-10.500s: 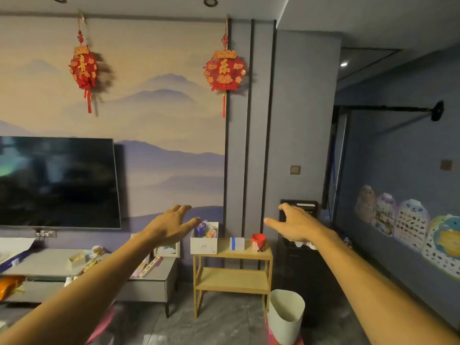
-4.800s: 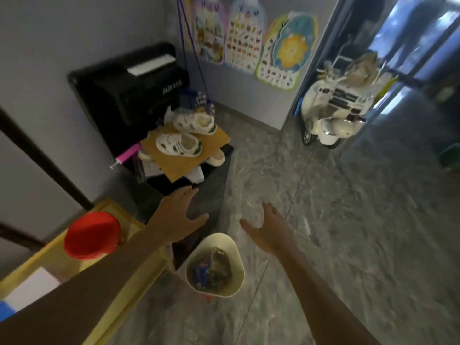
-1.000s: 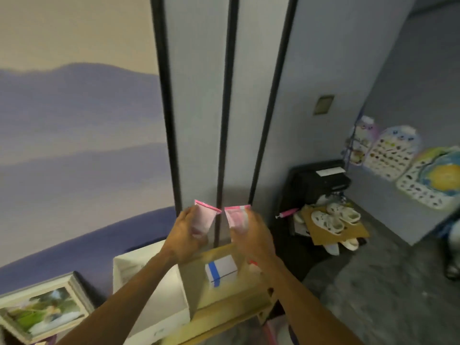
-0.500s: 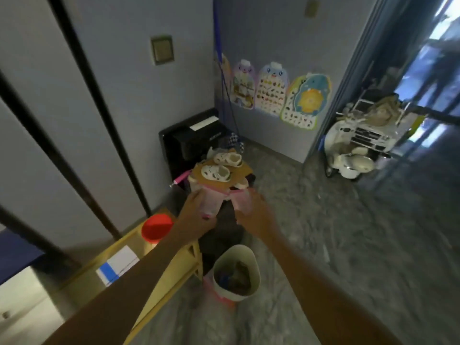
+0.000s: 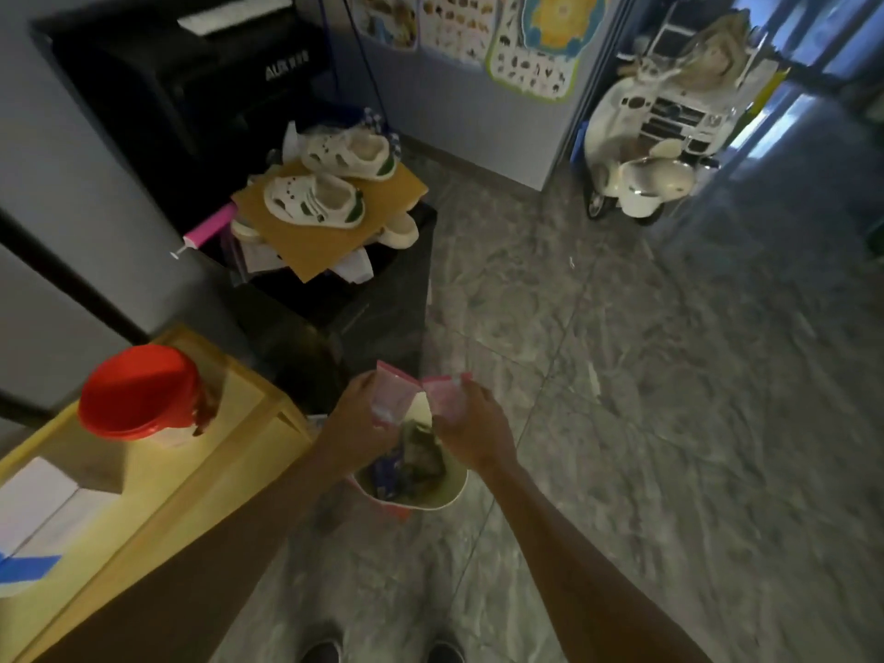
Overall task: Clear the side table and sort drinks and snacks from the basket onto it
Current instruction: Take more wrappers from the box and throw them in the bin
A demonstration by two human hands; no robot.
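My left hand grips a pink packet, and my right hand grips a second pink packet. Both hands hover just above a cream basket on the floor, which holds several wrapped items. The yellow wooden side table stands at the lower left. On it sit a red-lidded container and a white box with a blue stripe.
A black bin beside the table carries cardboard and small white shoes. A black appliance stands against the wall. A white toy scooter is parked at the far right. Grey tiled floor spreads to the right.
My view has tipped down and closer to the floor. Both hands, still holding the pink packets, have dropped from above the table's corner to just over the basket.
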